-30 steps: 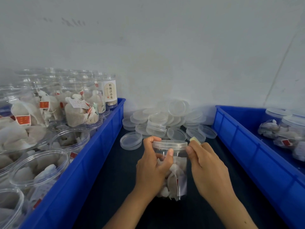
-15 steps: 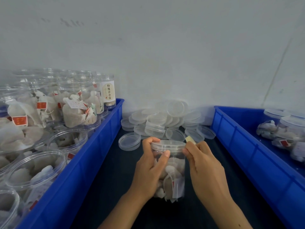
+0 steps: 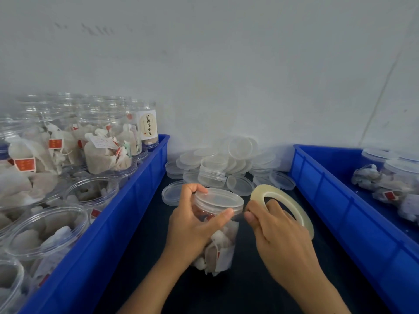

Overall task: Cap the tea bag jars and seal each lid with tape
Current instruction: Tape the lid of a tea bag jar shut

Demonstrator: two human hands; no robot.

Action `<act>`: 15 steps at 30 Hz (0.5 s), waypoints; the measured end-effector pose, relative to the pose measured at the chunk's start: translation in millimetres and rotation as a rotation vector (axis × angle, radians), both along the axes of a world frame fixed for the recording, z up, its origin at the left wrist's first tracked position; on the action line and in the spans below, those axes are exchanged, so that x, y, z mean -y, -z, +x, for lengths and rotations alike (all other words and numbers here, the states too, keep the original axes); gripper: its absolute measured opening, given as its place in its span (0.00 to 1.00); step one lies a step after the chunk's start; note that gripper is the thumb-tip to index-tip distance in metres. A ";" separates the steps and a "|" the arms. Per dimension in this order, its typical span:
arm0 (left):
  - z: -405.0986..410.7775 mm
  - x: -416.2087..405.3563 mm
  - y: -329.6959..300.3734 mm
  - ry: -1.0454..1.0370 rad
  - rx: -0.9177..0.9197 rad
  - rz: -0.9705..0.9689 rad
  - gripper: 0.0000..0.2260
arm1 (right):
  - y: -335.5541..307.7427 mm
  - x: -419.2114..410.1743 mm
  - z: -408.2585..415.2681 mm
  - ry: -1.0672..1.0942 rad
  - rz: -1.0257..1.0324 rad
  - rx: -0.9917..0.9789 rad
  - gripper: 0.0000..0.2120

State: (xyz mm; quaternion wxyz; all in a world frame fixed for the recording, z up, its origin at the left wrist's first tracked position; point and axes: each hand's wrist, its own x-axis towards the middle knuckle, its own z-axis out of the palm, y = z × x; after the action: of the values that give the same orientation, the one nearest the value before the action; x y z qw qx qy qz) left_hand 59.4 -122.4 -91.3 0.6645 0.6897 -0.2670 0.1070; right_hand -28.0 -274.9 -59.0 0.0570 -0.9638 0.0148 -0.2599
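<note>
A clear jar of tea bags (image 3: 221, 250) stands on the dark surface between two blue crates, with a clear lid (image 3: 218, 200) on top. My left hand (image 3: 192, 230) grips the jar just under the lid, thumb lying along the lid's rim. My right hand (image 3: 275, 234) holds a roll of clear tape (image 3: 283, 203) just right of the lid, fingers through its hole. A short strip of tape seems to run from the roll to the rim by my thumb.
A pile of loose clear lids (image 3: 226, 164) lies against the wall behind the jar. The left blue crate (image 3: 108, 227) holds several open jars of tea bags. The right blue crate (image 3: 340, 200) holds a few capped jars (image 3: 392, 175).
The tape roll has come up into view in my right hand, which has drawn away to the right of the lid. My left hand still holds the jar, now tilted slightly towards me.
</note>
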 end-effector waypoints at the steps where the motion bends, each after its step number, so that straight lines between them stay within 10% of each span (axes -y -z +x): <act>1: 1.2 -2.4 -1.0 0.005 0.002 0.005 0.22 | 0.3 2.4 0.0 -0.001 0.006 -0.013 0.25; 15: 9.4 -12.2 -2.5 0.336 -0.246 -0.037 0.34 | -2.9 8.9 -0.6 -0.086 0.216 -0.120 0.21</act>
State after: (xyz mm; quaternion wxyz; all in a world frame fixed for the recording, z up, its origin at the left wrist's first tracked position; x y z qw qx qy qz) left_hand 68.8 -110.2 -88.8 0.7131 0.6311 -0.2929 -0.0856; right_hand -28.5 -283.7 -56.1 0.1707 -0.9657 0.0049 -0.1959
